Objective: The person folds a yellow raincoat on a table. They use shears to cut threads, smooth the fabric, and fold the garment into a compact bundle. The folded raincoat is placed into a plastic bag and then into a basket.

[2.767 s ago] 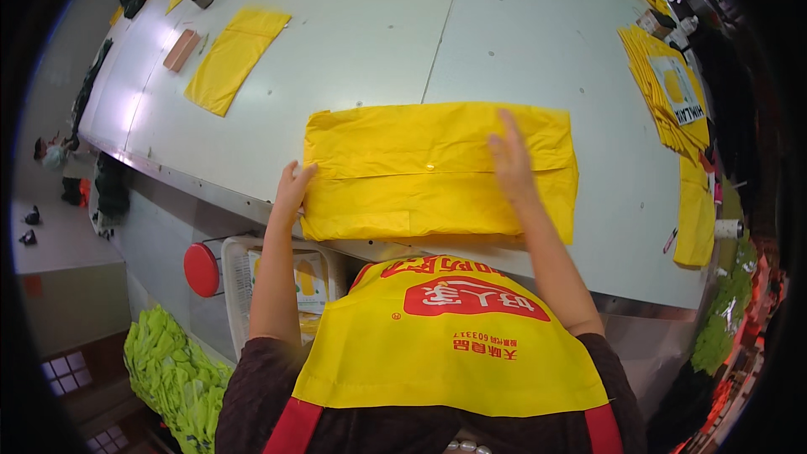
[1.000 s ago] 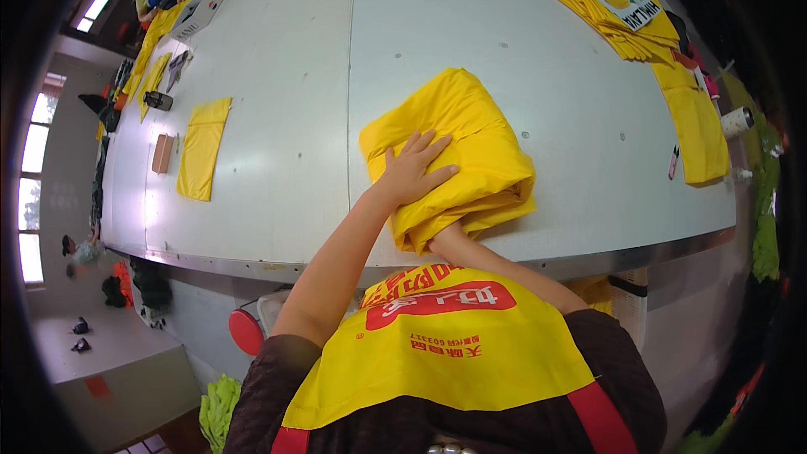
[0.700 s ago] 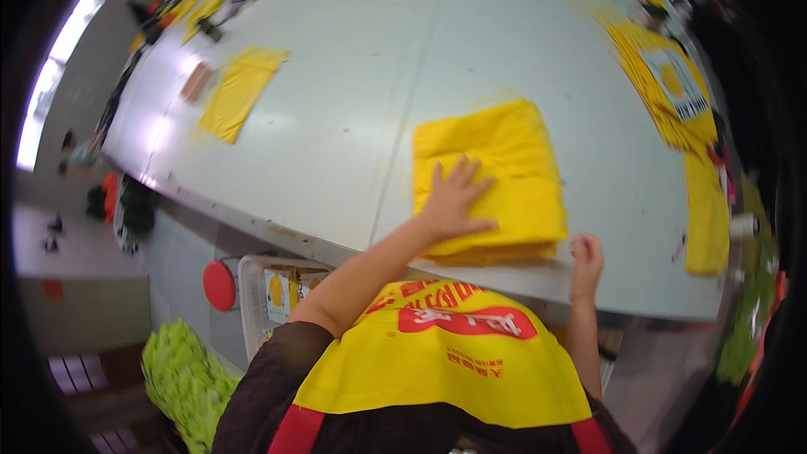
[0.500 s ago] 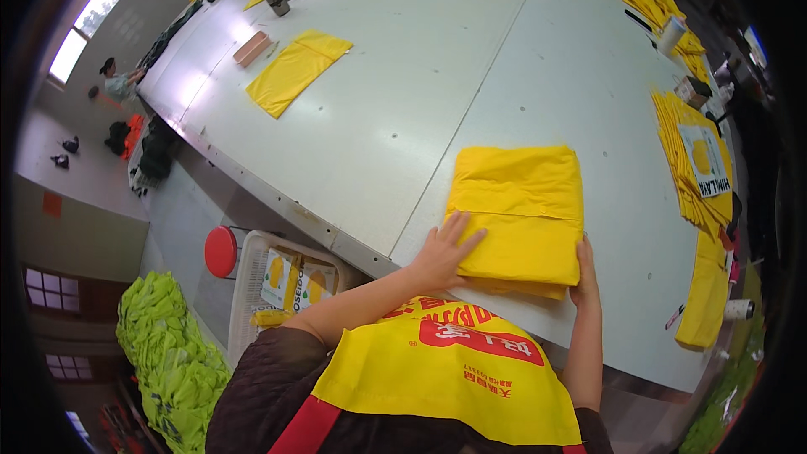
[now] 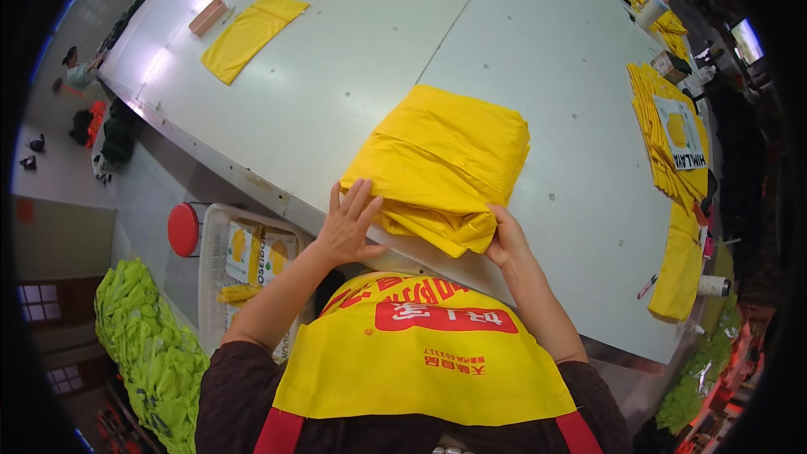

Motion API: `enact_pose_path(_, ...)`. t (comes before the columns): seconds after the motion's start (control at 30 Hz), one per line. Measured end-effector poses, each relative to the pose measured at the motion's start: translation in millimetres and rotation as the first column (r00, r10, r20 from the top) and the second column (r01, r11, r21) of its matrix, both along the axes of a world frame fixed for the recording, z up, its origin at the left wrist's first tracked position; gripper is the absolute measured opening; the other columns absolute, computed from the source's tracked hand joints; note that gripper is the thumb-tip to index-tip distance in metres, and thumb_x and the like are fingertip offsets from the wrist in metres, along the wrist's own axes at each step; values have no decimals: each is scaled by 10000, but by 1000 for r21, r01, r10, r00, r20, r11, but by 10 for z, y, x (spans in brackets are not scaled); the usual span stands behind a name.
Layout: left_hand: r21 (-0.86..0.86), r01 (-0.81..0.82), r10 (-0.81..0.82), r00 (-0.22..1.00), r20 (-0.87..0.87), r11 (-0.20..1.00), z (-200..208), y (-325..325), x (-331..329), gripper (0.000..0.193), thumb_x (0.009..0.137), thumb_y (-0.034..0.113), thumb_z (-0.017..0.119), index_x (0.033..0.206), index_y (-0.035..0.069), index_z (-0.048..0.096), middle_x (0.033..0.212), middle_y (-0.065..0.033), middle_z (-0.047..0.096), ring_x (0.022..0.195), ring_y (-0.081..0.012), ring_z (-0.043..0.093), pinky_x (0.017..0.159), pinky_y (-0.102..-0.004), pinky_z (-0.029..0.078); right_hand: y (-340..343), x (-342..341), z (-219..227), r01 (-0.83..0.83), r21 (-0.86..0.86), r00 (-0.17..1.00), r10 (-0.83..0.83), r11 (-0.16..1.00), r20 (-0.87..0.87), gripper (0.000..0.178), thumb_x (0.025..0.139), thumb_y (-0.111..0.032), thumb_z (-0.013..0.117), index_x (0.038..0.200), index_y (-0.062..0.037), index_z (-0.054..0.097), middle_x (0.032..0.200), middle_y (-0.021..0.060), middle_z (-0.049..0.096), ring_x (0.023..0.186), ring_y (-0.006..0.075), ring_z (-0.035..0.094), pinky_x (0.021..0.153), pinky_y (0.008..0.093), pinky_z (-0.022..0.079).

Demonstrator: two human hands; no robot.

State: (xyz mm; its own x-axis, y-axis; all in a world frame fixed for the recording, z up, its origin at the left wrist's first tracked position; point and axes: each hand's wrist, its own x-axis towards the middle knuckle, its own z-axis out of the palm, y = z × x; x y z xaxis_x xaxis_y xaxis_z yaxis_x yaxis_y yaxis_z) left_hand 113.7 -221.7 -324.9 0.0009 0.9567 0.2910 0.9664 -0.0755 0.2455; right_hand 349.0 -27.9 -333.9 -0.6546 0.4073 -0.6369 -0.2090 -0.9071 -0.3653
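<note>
A thick folded bundle of yellow cloth (image 5: 445, 147), smooth and slightly shiny, lies at an angle on the pale table near its front edge. Its near side is crumpled, with loose layers bulging out. My left hand (image 5: 347, 223) rests with fingers spread against the bundle's left near corner. At the right near corner my right hand (image 5: 508, 238) has hold of the cloth; some of its fingers are hidden by the folds. Below the table edge I wear a yellow apron (image 5: 420, 378) with red straps.
A flat yellow piece (image 5: 255, 36) lies beside a pinkish tray (image 5: 208, 17) at far left. On the right are stacked yellow pieces (image 5: 651, 139), a pen (image 5: 646, 287) and a thread spool (image 5: 713, 286). A white basket (image 5: 212, 244), red stool (image 5: 183, 229) and lime-green heap (image 5: 147, 345) stand left.
The bundle has turned clockwise and shifted left, and its near side has become bunched. My right hand has gone from its right side to the near corner. The view has shifted too.
</note>
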Motion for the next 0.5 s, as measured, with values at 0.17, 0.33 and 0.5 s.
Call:
enact_pose_path(0.17,546,-142,254,958,-135,825,-114,406,87,591,703,247,645,1235,124,420,1210,-134,421,1164,-267,410,1004,-530,223,-202,-13,355,-53,-138,998,55,989,6,380,903,-200,432,1216,16,439,1151,129,560,1004,237,580,873,380,487)
enact_pose_path(0.33,311,76,-6,976,-219,947,204,481,-50,270,715,135,558,984,130,592,886,-10,501,864,-183,473,886,-385,358,84,202,433,-852,223,463,484,474,742,337,880,-276,495,1074,-7,553,947,109,634,712,209,620,639,319,513)
enact_pose_path(0.5,315,171,-113,975,-194,934,98,412,-94,236,721,141,550,953,101,565,972,-48,560,985,-209,522,941,-406,365,137,-212,1204,-773,629,635,-133,-85,761,308,823,-308,546,966,-41,604,919,142,629,723,281,608,626,364,493)
